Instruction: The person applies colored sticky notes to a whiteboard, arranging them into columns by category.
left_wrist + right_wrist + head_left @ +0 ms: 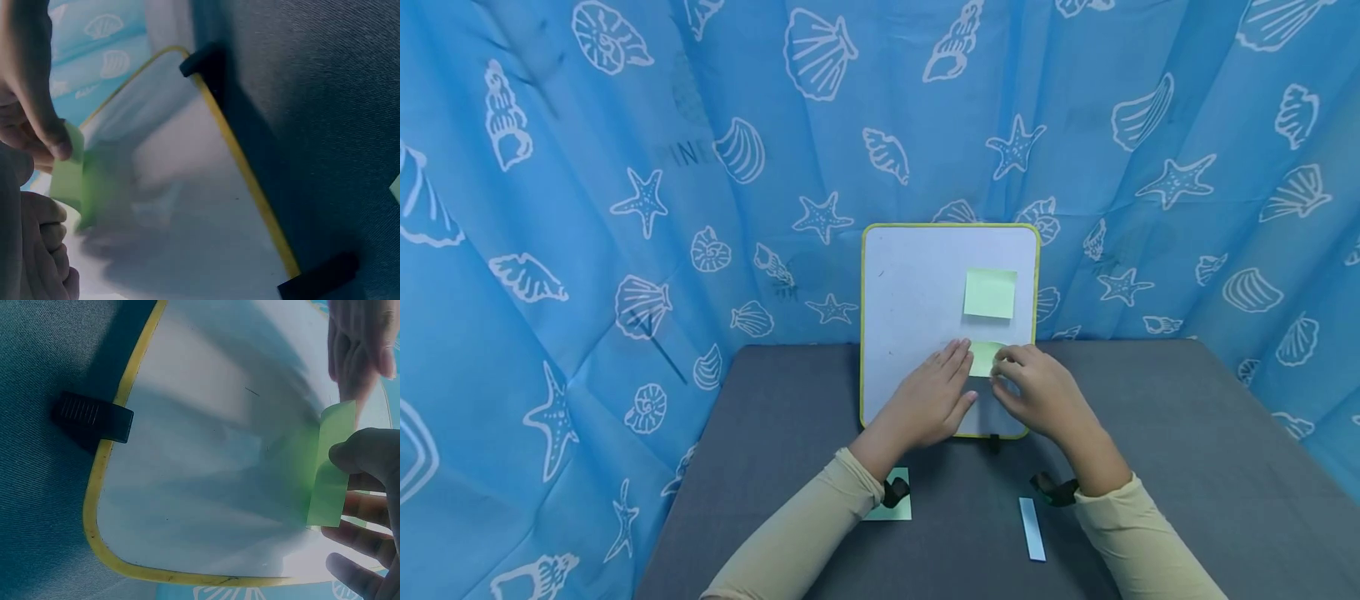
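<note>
A pale green sticky note [982, 360] stands against a yellow-edged whiteboard [910, 283], its lower part curving away from the surface in the right wrist view. My right hand [1043, 392] pinches the note's right side between thumb and fingers. On the note's left, my left hand [928, 400] lies with straight fingers touching the board and the note's edge. Higher on the board is another green sticky note [989, 293], stuck near the right side. The note's upper edge is partly hidden by fingers in the wrist views.
The whiteboard stands on a grey-covered table [790, 400] before a blue shell-print curtain [820, 150]. Black clips [94, 417] hold its lower edge. Green paper [901, 507] lies under my left wrist, and a narrow pale strip [1032, 529] lies near the right wrist.
</note>
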Demonstrator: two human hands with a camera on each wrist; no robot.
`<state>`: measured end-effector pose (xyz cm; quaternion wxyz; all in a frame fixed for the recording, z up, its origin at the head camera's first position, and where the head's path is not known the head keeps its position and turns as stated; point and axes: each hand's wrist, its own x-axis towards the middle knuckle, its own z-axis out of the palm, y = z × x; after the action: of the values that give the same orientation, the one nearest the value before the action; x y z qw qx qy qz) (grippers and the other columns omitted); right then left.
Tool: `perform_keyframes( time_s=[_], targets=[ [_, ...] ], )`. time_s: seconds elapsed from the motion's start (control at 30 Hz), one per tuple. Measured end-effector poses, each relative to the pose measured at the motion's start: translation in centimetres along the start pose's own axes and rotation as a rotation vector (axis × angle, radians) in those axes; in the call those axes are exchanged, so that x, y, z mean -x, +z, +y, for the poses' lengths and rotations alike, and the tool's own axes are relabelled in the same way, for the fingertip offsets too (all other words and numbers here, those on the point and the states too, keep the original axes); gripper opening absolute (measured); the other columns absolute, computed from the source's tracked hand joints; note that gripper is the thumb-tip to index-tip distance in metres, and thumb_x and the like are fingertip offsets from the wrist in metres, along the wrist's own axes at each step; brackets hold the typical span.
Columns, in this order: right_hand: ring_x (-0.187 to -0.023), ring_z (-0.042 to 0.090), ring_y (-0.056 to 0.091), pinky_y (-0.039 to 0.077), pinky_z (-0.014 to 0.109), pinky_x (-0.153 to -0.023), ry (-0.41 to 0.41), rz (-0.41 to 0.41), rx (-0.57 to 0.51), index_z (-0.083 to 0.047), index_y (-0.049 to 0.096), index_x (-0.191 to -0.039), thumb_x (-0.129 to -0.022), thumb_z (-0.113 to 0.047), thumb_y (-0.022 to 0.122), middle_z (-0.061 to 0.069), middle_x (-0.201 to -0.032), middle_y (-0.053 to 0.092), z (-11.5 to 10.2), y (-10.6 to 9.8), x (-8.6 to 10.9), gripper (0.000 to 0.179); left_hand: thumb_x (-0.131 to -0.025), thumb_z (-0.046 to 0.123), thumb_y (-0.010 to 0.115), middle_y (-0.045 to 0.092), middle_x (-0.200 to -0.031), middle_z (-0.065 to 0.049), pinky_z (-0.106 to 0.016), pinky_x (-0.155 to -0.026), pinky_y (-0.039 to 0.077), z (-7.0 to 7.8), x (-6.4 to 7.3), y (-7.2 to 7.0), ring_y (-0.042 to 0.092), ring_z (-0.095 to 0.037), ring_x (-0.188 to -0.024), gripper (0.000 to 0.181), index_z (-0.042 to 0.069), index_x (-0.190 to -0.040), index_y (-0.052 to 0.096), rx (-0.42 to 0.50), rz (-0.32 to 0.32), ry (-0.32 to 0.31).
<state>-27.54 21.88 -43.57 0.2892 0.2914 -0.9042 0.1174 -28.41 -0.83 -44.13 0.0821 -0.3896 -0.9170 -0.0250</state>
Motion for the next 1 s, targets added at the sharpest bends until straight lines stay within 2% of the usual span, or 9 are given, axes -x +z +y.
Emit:
perform_keyframes(
  time_s=[0.13, 0.3, 0.5, 0.6, 0.8, 1.0],
  targets=[
    [-0.095, 0.031, 0.070, 0.062, 0.049, -0.079, -0.002, 0.002, -0.005, -0.005, 0.080, -0.090, -0.084, -0.009, 0.087, 0.013, -0.103, 0.074, 0.1, 0.2, 0.1, 0.010, -0.116, 0.047, 0.016, 0.004, -0.180, -0.009, -0.040, -0.136, 0.014, -0.2, -0.1, 0.5, 0.003, -0.024, -0.167, 0.068, 0.005, -0.170, 0.015, -0.025, -0.020, -0.014],
    [-0.097, 0.033, 0.070, 0.062, 0.050, -0.082, 0.005, 0.005, -0.017, -0.004, 0.080, -0.090, -0.084, -0.009, 0.087, 0.014, -0.105, 0.074, 0.2, 0.3, 0.4, 0.010, -0.116, 0.052, 0.019, 0.004, -0.180, -0.007, -0.041, -0.136, 0.015, -0.5, 0.0, 0.8, 0.003, -0.023, -0.167, 0.071, 0.006, -0.170, 0.016, -0.007, -0.007, -0.022],
    [-0.099, 0.033, 0.069, 0.062, 0.052, -0.084, 0.014, -0.014, -0.052, -0.004, 0.081, -0.096, -0.085, -0.023, 0.088, 0.016, -0.110, 0.074, 0.2, 0.5, 0.6, 0.023, -0.114, 0.057, 0.021, 0.001, -0.180, -0.006, -0.042, -0.135, 0.016, -0.5, -0.1, 1.4, 0.001, -0.023, -0.167, 0.076, 0.006, -0.170, 0.013, -0.016, 0.004, -0.030],
    [-0.099, 0.033, 0.069, 0.063, 0.052, -0.084, 0.016, -0.005, -0.052, -0.003, 0.081, -0.100, -0.086, -0.024, 0.086, 0.017, -0.111, 0.074, 0.1, 0.7, 0.6, 0.027, -0.114, 0.057, 0.023, 0.001, -0.180, -0.006, -0.042, -0.135, 0.015, -0.6, -0.2, 1.7, 0.001, -0.023, -0.167, 0.077, 0.006, -0.171, 0.012, -0.036, 0.014, -0.030],
    [-0.111, 0.039, 0.069, 0.061, 0.056, -0.091, 0.012, 0.044, -0.026, 0.000, 0.077, -0.118, -0.086, -0.019, 0.086, 0.023, -0.123, 0.071, -0.1, 1.5, 0.6, 0.038, -0.113, 0.056, 0.031, -0.001, -0.180, -0.007, -0.042, -0.135, 0.014, -0.6, -0.1, 2.2, 0.000, -0.023, -0.167, 0.079, 0.006, -0.170, 0.011, -0.083, 0.027, -0.020],
    [-0.129, 0.043, 0.063, 0.056, 0.061, -0.102, -0.047, 0.074, -0.021, 0.004, 0.067, -0.137, -0.085, -0.014, 0.085, 0.026, -0.145, 0.062, -0.4, 2.5, 0.6, 0.058, -0.113, 0.057, 0.032, 0.000, -0.180, -0.008, -0.043, -0.135, 0.015, -0.6, 0.1, 2.6, 0.001, -0.024, -0.167, 0.081, 0.005, -0.170, 0.009, -0.105, 0.050, -0.014]
  ],
)
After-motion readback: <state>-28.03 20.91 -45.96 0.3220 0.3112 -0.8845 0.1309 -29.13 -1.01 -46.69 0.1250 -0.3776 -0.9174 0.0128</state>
